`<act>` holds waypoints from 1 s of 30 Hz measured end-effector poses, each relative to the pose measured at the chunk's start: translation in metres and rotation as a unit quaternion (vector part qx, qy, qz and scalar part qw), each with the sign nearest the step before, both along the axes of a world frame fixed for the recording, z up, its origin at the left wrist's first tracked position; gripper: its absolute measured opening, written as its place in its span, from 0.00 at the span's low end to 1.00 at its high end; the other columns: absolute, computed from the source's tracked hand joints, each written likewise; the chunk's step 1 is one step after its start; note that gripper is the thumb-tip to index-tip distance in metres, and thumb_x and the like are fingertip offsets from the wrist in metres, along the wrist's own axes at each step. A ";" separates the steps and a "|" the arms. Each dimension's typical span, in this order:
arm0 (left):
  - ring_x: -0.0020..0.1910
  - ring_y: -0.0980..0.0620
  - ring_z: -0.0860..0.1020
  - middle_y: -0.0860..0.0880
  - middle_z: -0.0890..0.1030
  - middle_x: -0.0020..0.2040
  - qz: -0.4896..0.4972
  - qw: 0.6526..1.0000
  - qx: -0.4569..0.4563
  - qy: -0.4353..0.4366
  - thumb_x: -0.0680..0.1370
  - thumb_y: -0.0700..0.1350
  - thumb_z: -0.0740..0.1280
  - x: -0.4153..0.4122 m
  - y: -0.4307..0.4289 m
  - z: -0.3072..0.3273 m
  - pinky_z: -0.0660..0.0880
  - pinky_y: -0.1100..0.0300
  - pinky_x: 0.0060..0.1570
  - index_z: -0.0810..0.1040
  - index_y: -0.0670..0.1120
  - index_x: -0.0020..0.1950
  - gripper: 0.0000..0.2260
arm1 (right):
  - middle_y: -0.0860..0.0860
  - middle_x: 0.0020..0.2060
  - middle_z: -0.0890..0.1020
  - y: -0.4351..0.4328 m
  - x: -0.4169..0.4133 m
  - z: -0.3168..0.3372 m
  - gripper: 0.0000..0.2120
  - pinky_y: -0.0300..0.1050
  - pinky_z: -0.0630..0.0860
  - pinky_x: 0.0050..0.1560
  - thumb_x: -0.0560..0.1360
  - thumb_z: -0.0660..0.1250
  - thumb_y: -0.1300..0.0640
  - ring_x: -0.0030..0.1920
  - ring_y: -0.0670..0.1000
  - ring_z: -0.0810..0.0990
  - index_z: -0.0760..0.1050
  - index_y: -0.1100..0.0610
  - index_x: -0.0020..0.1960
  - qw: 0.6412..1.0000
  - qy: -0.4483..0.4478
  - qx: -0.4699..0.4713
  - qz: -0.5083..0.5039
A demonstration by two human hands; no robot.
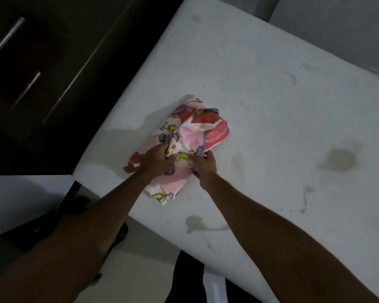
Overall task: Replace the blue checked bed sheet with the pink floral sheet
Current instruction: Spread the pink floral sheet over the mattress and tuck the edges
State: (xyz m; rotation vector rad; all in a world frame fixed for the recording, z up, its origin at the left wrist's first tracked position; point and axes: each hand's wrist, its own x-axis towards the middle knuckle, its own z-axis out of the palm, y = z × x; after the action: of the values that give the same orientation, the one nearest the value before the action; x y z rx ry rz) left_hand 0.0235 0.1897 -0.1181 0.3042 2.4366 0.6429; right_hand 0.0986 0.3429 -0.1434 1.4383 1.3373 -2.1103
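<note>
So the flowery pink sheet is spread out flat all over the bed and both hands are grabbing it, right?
Not quite. The head view shows the pink floral sheet folded up in a bundle on the bare mattress, not spread out flat over it. The rest is right: the left hand and the right hand are both grabbing it.

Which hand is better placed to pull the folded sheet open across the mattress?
Probably the right hand: it pinches the pink floral sheet at the edge facing the wide bare mattress; the left hand grips mid-bundle.
</note>
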 end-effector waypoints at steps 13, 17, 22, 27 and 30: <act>0.58 0.54 0.78 0.54 0.80 0.60 -0.147 0.967 0.170 -0.116 0.79 0.45 0.69 0.097 0.145 0.068 0.74 0.56 0.61 0.79 0.46 0.65 0.15 | 0.52 0.52 0.85 0.125 0.070 0.027 0.23 0.51 0.79 0.54 0.78 0.62 0.35 0.53 0.53 0.83 0.80 0.52 0.59 0.998 -0.008 0.003 -0.068; 0.44 0.59 0.81 0.53 0.83 0.45 0.039 0.968 0.237 -0.067 0.77 0.42 0.70 0.123 0.160 0.044 0.81 0.55 0.50 0.83 0.45 0.51 0.05 | 0.52 0.58 0.82 0.145 0.112 0.023 0.26 0.52 0.74 0.58 0.78 0.63 0.35 0.58 0.53 0.80 0.74 0.50 0.68 0.991 -0.050 0.021 -0.124; 0.56 0.51 0.78 0.52 0.81 0.57 -0.082 0.995 0.041 0.037 0.73 0.56 0.71 0.103 0.115 0.009 0.78 0.49 0.56 0.76 0.52 0.63 0.20 | 0.53 0.62 0.79 0.137 0.125 0.016 0.34 0.50 0.75 0.52 0.75 0.72 0.41 0.58 0.53 0.80 0.63 0.48 0.76 0.994 -0.052 0.047 -0.089; 0.53 0.42 0.81 0.45 0.81 0.57 -0.235 0.971 0.036 0.033 0.69 0.59 0.73 0.113 0.087 -0.012 0.79 0.48 0.51 0.76 0.46 0.64 0.28 | 0.51 0.53 0.83 0.111 0.099 0.008 0.19 0.48 0.83 0.49 0.76 0.70 0.59 0.51 0.50 0.83 0.72 0.57 0.65 0.989 0.029 0.140 0.034; 0.61 0.41 0.77 0.46 0.74 0.68 -0.223 0.970 -0.053 0.082 0.67 0.61 0.75 0.125 0.098 -0.020 0.76 0.46 0.55 0.68 0.48 0.72 0.38 | 0.53 0.46 0.85 0.102 0.096 0.002 0.09 0.46 0.81 0.43 0.77 0.64 0.62 0.49 0.55 0.84 0.80 0.58 0.55 0.989 -0.050 0.141 -0.006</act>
State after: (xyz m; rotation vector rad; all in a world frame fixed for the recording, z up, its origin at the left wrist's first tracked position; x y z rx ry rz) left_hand 0.1486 0.2881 -0.1379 0.8596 2.4246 0.2978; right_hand 0.1942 0.4454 -0.1416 1.6369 1.6410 -1.8857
